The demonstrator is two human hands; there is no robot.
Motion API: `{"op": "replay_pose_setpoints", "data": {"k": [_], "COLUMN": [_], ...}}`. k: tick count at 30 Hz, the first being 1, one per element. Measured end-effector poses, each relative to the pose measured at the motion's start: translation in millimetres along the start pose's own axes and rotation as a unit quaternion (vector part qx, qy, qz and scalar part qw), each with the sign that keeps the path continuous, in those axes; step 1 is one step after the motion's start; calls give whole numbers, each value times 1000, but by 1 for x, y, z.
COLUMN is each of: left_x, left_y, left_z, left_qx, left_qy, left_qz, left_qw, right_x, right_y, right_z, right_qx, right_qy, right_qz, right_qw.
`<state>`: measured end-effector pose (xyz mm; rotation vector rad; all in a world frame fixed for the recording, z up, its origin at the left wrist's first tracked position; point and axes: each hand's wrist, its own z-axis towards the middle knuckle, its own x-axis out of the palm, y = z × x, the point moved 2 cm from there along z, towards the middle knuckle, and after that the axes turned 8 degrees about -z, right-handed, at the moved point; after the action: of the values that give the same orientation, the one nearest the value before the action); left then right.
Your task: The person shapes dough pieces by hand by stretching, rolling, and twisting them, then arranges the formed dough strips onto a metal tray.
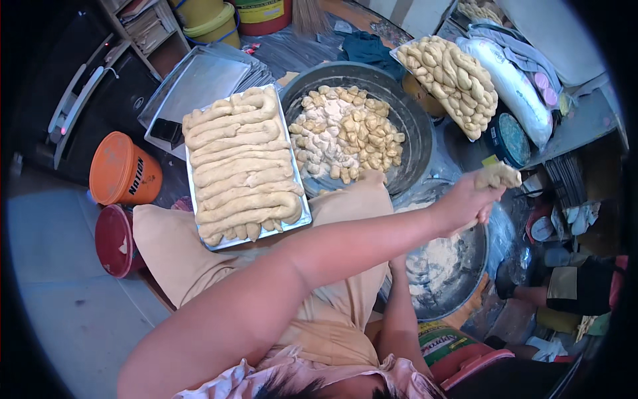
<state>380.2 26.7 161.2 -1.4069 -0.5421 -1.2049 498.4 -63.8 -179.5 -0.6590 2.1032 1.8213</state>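
My left arm reaches across to the right, and my left hand [466, 198] is closed round a piece of dough [500, 176] whose end sticks out at the top. This hand is over a dark basin [483, 249] with loose flour [435, 269] in it. My right hand [399, 262] is low by that basin's left side, mostly hidden behind my left forearm, so its fingers do not show. On my lap a metal tray [304, 211] carries several long dough ropes [242, 166] laid side by side.
Ahead, a large dark basin [423, 126] holds many dough lumps [372, 143], some floured. Braided dough [452, 83] fills a tray at the far right. Orange [126, 169] and red [114, 241] buckets stand left. Another person's leg [531, 294] shows at right.
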Motion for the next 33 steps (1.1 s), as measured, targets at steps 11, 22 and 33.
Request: {"op": "replay_pose_setpoints", "data": {"k": [11, 22, 33], "left_x": [-40, -13, -82], "left_y": [-37, -95, -340], "left_z": [-35, -34, -84], "left_qx": [-177, -64, 114], "left_qy": [-90, -16, -218], "left_qz": [320, 119, 301], "left_qw": [926, 991, 921], "right_x": [-158, -134, 0], "right_y": [223, 311, 364], "right_z": [-3, -22, -9], "right_qx": [-113, -133, -137], "right_qy": [100, 56, 266], "right_qz": [510, 112, 175], "right_qw": [847, 983, 938]}}
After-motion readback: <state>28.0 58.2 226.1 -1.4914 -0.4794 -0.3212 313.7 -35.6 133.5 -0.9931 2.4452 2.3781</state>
